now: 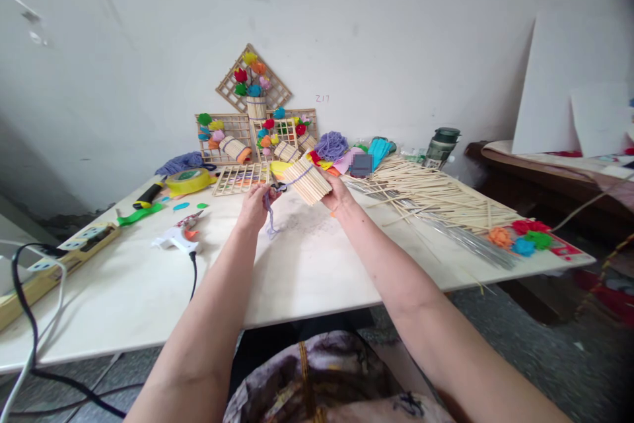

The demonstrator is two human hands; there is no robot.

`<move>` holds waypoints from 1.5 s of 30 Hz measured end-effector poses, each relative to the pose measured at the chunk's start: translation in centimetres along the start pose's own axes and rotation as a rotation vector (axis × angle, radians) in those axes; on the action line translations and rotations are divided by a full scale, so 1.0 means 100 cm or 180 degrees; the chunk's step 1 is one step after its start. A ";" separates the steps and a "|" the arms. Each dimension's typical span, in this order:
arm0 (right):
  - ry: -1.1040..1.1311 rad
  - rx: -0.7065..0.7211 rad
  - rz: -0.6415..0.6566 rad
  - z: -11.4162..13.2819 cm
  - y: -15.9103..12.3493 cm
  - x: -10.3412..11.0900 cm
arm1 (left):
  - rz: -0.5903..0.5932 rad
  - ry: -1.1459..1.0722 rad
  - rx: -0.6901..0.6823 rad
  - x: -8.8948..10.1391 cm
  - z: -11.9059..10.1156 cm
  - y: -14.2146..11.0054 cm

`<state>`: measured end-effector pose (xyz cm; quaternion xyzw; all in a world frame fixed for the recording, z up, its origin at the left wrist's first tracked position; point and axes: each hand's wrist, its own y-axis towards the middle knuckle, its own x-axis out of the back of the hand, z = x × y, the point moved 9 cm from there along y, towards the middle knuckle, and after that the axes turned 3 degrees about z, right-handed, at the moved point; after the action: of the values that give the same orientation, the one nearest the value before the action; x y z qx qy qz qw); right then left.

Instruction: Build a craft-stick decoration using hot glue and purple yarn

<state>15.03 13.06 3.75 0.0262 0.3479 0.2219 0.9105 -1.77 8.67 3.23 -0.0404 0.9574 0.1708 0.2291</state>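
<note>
My right hand [339,195] grips a bamboo-stick basket [308,180], a half-round panel of short pale sticks with purple yarn tied across it. It is held tilted above the table. My left hand [254,205] is closed on loose purple yarn [271,224], whose end dangles toward the tabletop. By its fingertips is a small dark piece [280,187], perhaps scissors, partly hidden. Behind the hands lies a stick lattice [232,180]. Finished lattices with paper flowers [254,78] and similar baskets lean against the wall.
A white glue gun [176,238] with a black cord lies at left, near a yellow tape roll [189,181], a utility knife [149,195] and a power strip [74,255]. Many loose sticks [426,185] and wires cover the right side. A dark bottle [442,147] stands behind them.
</note>
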 end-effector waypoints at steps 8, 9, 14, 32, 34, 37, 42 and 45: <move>-0.0097 -0.0075 0.0199 -0.006 0.001 -0.006 | 0.0045 -0.0017 0.0413 0.010 0.016 -0.003; -0.0101 -0.0064 0.0196 -0.006 0.001 -0.005 | 0.0021 -0.0070 0.0470 0.013 0.018 -0.003; 0.0026 0.0023 0.0216 -0.005 0.003 0.000 | -0.0067 -0.0551 0.0303 0.016 0.007 -0.006; -0.0062 -0.0222 0.0170 -0.025 0.002 -0.004 | 0.0328 0.0358 0.0562 -0.022 0.004 -0.012; -0.0081 -0.0209 0.0206 -0.024 0.001 -0.007 | 0.0281 0.0595 0.0514 -0.020 0.007 -0.012; -0.0126 -0.0223 0.0198 -0.024 0.000 -0.009 | 0.0454 0.1009 0.0449 -0.019 0.012 -0.012; -0.0085 -0.0376 0.0176 -0.029 0.000 -0.006 | 0.0719 0.1424 0.0320 -0.019 0.011 -0.014; -0.0066 -0.0666 0.0240 -0.036 -0.001 -0.006 | 0.0829 0.1507 0.0366 -0.021 0.011 -0.017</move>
<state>12.40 12.37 1.39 -0.0536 0.3122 0.2908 0.9028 0.84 7.45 2.77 0.0573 0.9896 0.1300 -0.0230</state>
